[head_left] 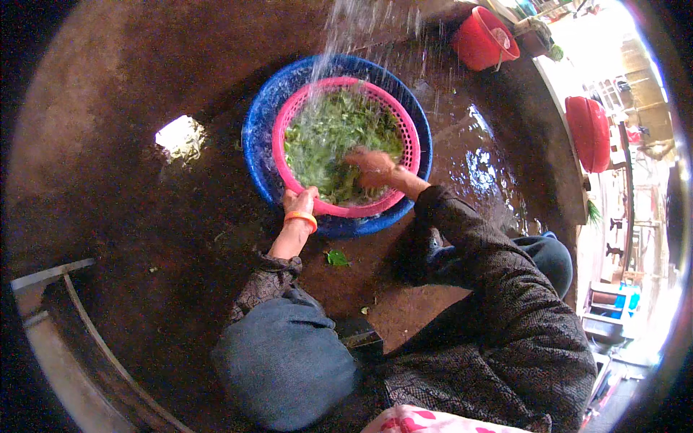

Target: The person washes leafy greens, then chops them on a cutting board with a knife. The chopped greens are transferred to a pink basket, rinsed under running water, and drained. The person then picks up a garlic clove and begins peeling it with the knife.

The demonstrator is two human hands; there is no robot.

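Observation:
A pink plastic colander (279,148) sits inside a wide blue basin (258,130) on the floor. Chopped leafy greens (307,144) fill the colander, wet and partly under water. From above, a spray of water (361,32) falls into it. My left hand (299,200), with an orange band at the wrist, is closed on the colander's near rim. Over the greens, toward the right side, is my right hand (372,167); motion smears it, and its fingertips are lost among the leaves.
A red bucket (480,43) stands at the far right, and a red tub (588,133) lies farther right. Wet floor (480,169) shines beside the basin. One green leaf (336,257) lies near my knees. A wooden bench-like frame (79,310) is at lower left.

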